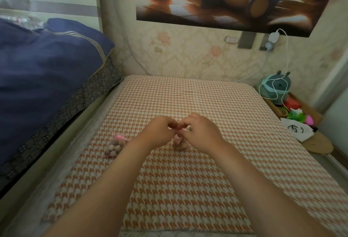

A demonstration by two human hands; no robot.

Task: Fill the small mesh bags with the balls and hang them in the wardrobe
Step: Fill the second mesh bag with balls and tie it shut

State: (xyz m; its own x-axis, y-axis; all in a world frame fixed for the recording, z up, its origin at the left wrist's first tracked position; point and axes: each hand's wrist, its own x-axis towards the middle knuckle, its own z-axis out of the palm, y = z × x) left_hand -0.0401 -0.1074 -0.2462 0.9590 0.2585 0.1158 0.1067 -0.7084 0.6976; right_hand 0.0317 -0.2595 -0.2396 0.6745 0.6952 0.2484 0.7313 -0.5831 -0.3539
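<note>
A pink mesh bag (115,145) packed with several pale brown balls lies closed on the orange houndstooth cloth (188,180), left of my hands. A second pink mesh bag (178,144) holding a few balls stands between my hands, mostly hidden by them. My left hand (159,132) and my right hand (201,135) meet above it, fingertips pinched on its top, where the pink drawstring shows. One ball (190,128) peeks out at my right fingers.
A bed with a dark blue quilt (47,67) rises along the left. On the right stand a teal plush toy (276,88) draped with a white cable, a box of coloured toys (295,112) and a white pouch (295,129). The wall is behind.
</note>
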